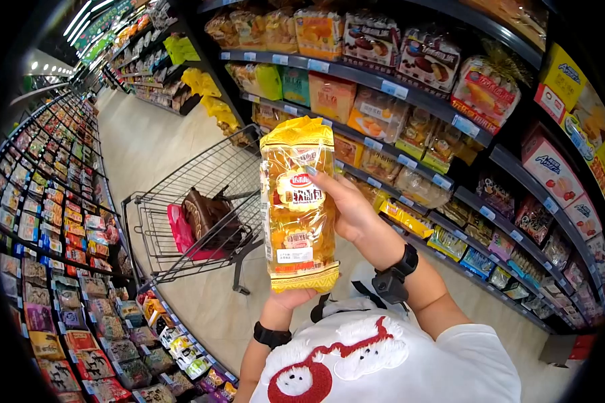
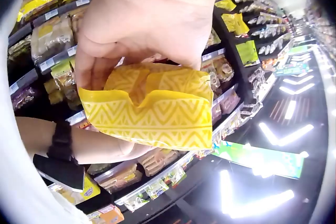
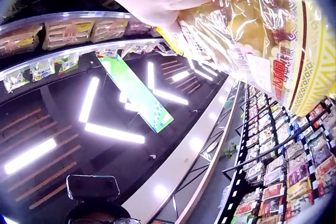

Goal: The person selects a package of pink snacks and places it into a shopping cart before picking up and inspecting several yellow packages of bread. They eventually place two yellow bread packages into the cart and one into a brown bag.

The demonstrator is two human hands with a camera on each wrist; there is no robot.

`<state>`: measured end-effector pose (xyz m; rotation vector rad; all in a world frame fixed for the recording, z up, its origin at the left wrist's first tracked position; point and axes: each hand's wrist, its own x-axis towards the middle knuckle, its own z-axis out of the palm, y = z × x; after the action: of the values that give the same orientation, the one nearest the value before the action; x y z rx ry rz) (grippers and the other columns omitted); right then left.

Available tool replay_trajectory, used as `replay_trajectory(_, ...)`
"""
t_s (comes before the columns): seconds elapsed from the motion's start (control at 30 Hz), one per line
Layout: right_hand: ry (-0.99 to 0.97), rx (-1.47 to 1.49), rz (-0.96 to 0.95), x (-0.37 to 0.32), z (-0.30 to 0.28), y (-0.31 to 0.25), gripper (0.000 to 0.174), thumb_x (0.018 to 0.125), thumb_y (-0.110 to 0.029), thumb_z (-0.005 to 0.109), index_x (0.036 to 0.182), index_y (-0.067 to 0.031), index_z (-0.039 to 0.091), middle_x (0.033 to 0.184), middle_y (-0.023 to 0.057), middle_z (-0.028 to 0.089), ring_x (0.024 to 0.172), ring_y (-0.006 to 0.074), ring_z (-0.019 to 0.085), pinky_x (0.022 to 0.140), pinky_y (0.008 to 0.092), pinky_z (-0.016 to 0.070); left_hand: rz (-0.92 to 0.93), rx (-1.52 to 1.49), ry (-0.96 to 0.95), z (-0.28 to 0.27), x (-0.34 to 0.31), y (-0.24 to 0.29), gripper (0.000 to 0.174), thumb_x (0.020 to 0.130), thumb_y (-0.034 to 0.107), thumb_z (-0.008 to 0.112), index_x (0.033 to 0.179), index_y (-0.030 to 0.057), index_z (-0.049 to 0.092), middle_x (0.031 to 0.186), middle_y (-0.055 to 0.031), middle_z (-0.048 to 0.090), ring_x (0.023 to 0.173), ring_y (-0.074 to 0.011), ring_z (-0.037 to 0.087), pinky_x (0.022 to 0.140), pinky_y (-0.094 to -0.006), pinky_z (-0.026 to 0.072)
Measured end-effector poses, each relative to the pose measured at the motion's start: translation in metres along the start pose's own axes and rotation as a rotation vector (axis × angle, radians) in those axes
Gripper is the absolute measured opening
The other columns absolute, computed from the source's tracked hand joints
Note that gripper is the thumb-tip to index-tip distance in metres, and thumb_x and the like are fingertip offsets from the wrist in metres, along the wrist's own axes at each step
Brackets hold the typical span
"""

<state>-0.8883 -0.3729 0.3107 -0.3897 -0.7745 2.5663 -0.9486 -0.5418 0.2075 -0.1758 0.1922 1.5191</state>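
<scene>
A yellow, clear-windowed bag of bread (image 1: 299,221) stands upright in front of my chest, its printed front and white date label facing me. My right hand (image 1: 351,205) grips its right side, thumb over the front, fingers hidden behind. Low behind the bag is my left hand (image 1: 293,297), mostly covered by it in the head view. In the left wrist view the left hand (image 2: 144,29) holds the bag near its yellow zigzag-patterned end seal (image 2: 152,119), fingers bent around one side. The right wrist view shows the bag's crinkled film (image 3: 252,35) close under the right hand.
A wire shopping cart (image 1: 202,168) stands ahead to the left, carrying a brown package (image 1: 212,218) and a pink one (image 1: 179,228). Shelves of packaged bread and cakes (image 1: 373,43) line the right. Racks of bagged snacks (image 1: 67,228) run along the left; aisle floor (image 1: 141,127) lies between.
</scene>
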Motion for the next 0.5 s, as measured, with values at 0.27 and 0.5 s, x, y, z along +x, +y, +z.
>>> replay_trajectory(0.27,0.070,-0.158,0.043,0.066,0.012,0.044,0.054,0.078,-0.018,0.063,0.115,0.0045,0.031,0.104,0.0143,0.052,0.091,0.0201,0.056,0.077,0.0343,0.0485,0.320,0.186,0.076,-0.030,-0.005,0.046,0.052,0.085,0.045,0.036,0.121,0.0075,0.039,0.118,-0.0111,0.047,0.109,-0.0306,0.045,0.093,-0.0480,0.0347)
replay_trajectory(0.5,0.055,-0.242,0.215,0.203,0.006,0.084,0.065,0.076,-0.020,0.065,0.120,0.0051,0.024,0.104,0.0164,0.051,0.090,0.0208,0.056,0.073,0.0321,0.0489,0.610,0.278,0.286,-0.057,0.001,0.162,0.055,0.089,0.044,0.031,0.125,0.0030,0.034,0.125,-0.0115,0.042,0.113,-0.0242,0.043,0.094,-0.0384,0.0346)
